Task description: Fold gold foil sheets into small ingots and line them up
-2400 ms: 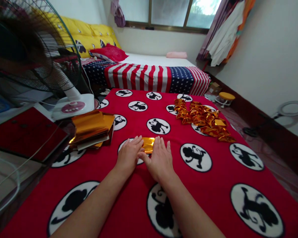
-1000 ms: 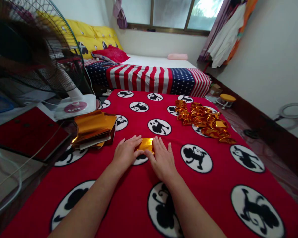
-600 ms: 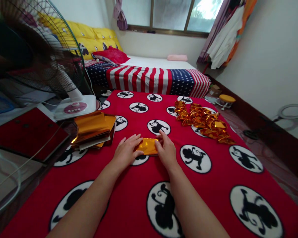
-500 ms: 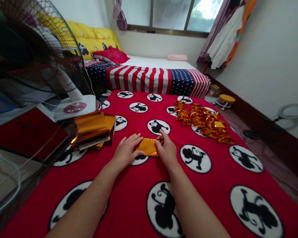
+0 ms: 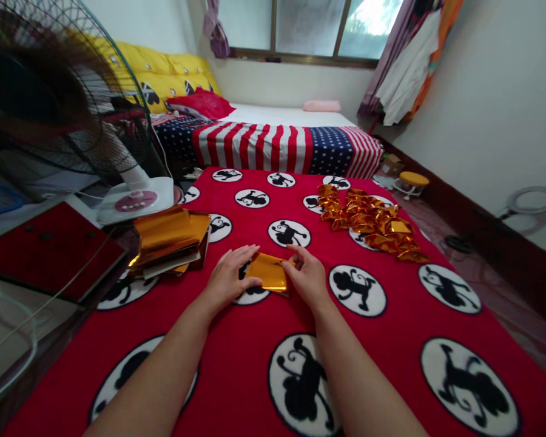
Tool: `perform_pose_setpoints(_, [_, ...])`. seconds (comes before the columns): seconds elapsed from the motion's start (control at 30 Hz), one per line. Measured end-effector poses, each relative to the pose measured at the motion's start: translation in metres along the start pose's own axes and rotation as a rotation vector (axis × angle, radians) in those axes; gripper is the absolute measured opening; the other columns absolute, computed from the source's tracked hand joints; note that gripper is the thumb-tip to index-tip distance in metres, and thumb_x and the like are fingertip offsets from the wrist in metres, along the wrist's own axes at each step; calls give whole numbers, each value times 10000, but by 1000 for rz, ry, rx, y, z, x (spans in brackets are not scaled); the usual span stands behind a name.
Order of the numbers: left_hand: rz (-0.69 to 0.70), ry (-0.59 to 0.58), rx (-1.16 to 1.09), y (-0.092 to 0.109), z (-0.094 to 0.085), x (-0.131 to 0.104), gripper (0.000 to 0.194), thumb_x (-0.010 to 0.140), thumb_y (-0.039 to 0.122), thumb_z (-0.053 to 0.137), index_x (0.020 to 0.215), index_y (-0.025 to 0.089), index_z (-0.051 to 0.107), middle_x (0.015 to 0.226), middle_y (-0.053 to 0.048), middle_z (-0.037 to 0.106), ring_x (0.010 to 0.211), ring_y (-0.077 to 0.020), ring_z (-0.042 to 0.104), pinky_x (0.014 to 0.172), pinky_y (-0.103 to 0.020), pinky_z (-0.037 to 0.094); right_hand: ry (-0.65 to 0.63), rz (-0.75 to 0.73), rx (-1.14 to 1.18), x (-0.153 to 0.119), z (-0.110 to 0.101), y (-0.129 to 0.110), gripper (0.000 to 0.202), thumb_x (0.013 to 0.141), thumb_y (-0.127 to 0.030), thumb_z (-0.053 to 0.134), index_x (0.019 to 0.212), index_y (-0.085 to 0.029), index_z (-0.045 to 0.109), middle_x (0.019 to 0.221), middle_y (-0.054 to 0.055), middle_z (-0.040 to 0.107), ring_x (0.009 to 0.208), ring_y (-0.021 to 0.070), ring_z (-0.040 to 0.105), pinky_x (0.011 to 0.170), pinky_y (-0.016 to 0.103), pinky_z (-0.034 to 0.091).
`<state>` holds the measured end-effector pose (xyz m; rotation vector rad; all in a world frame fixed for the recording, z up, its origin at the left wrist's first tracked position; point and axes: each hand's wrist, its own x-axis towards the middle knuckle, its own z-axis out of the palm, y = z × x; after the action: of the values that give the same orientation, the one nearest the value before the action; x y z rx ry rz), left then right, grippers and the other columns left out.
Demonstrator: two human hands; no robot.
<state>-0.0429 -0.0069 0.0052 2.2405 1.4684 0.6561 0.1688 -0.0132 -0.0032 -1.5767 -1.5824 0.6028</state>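
A folded sheet of gold foil paper [image 5: 267, 273] lies on the red blanket [image 5: 236, 388], tilted slightly. My left hand [image 5: 230, 273] holds its left end, the fingertips at the far corner and the thumb on the near corner. At the right end, my right hand [image 5: 304, 273] pinches the paper between thumb and fingers; its lower fingers are curled and partly hidden. To the left sits a stack of gold foil sheets [image 5: 168, 237]. Several folded gold foil pieces [image 5: 364, 215] are heaped at the far right of the blanket.
A running fan [image 5: 136, 194] stands on the left beside a dark red panel [image 5: 50, 243]. Behind the blanket is a bed with a striped, starred cover [image 5: 264, 145]. A yellow stool [image 5: 413, 179] and a ring lamp [image 5: 534, 200] stand on the right.
The foil paper has turned a little, its right end coming nearer to me. My right hand's fingers have curled in at its edge. My left hand has barely moved.
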Motion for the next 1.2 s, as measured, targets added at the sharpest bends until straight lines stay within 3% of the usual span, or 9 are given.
perform_pose_setpoints(0.27, [47,2,-24,-3,0,-1,629,745,393,743,1336,302,550,1451,-74,504,1361,-241,429,1160,-492,254,-60,-58,-108,-4,-7,-7,420,781,-264,586,1193,-252,666,693,-23,660,600,146,580,573,241,407])
perform_pose_setpoints(0.4, [67,37,-77,-5,1,0,438,756,375,737,1185,308,675,1393,-59,565,1327,-251,465,1146,-492,288,-90,-39,154,-5,-4,-1,293,796,-277,584,1044,-254,739,815,8,730,725,169,654,671,265,487])
perform_pose_setpoints(0.53, [47,109,-276,-4,1,1,275,788,348,700,1046,268,748,1221,-68,684,1209,-244,568,1091,-435,385,-12,72,546,-5,2,-2,237,769,-333,645,919,-180,748,873,59,750,775,205,689,694,301,537])
perform_pose_setpoints(0.67, [-42,175,-577,6,2,1,319,806,408,671,1019,187,757,1093,-104,723,1063,-233,650,964,-354,498,86,137,731,-6,4,-9,265,739,-356,704,916,-163,745,867,65,747,770,193,686,702,295,540])
perform_pose_setpoints(0.83, [-213,266,-860,20,4,0,431,751,475,717,1027,145,743,1092,-114,724,958,-220,689,828,-293,549,129,116,799,-9,7,-15,270,766,-374,697,943,-176,745,913,63,744,827,190,687,748,297,543])
perform_pose_setpoints(1.03, [-299,166,-954,30,5,-2,458,661,489,782,957,140,765,942,-105,762,802,-212,707,721,-282,559,165,88,801,-10,13,-17,278,775,-391,702,949,-177,739,915,56,743,834,188,687,760,299,545])
perform_pose_setpoints(1.2, [-312,93,-978,37,8,-4,421,632,434,810,942,151,774,925,-93,767,793,-211,712,722,-285,565,150,86,753,-11,14,-16,297,784,-402,685,967,-174,737,934,65,744,835,196,681,753,311,539])
